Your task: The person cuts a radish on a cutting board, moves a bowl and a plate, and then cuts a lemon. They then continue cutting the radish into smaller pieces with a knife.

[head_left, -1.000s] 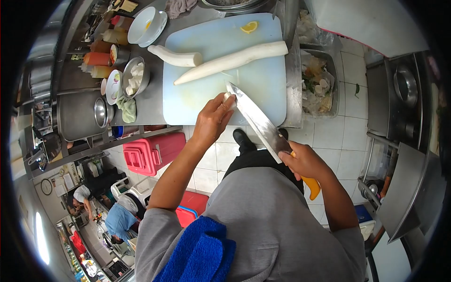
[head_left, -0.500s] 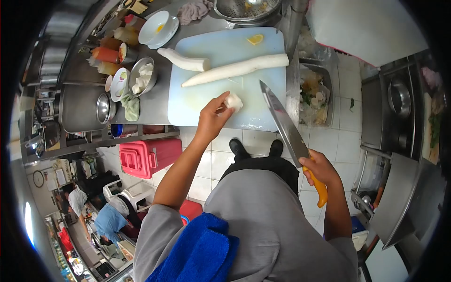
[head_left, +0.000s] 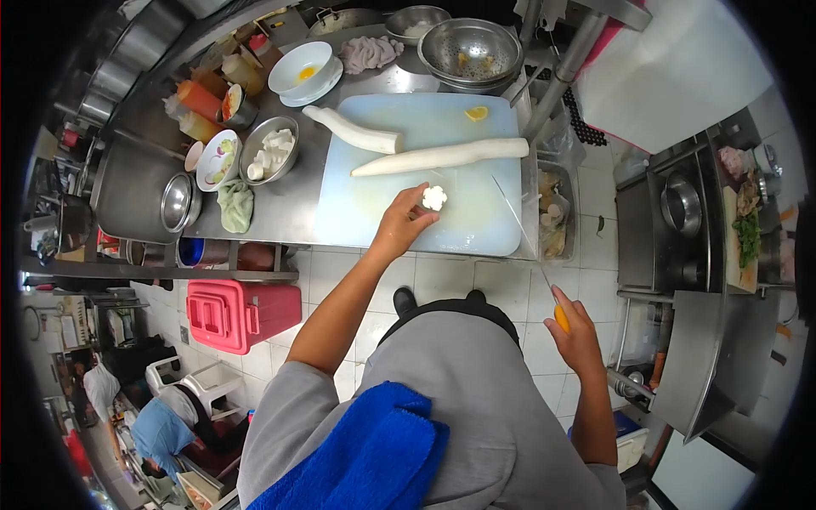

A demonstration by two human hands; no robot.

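One cutting board [head_left: 374, 212]. Two long peeled radishes on it: shorter radish [head_left: 353, 129], longer radish [head_left: 442, 155]. One cut radish chunk [head_left: 434, 197]. One citrus wedge [head_left: 477, 113]. One knife [head_left: 520, 228]. Two hands: left hand [head_left: 398, 225], right hand [head_left: 574, 336]. One colander [head_left: 463, 61]. Two steel bowls: chunk-filled bowl [head_left: 245, 153], far bowl [head_left: 399, 17]. One white bowl [head_left: 289, 72]. One small patterned dish [head_left: 218, 159]. One green cloth [head_left: 235, 206]. One red crate [head_left: 234, 313]. One blue towel [head_left: 365, 450]. Two black shoes [head_left: 405, 300].

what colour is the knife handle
Orange-yellow. The knife handle shows best in the head view, gripped by the right hand.
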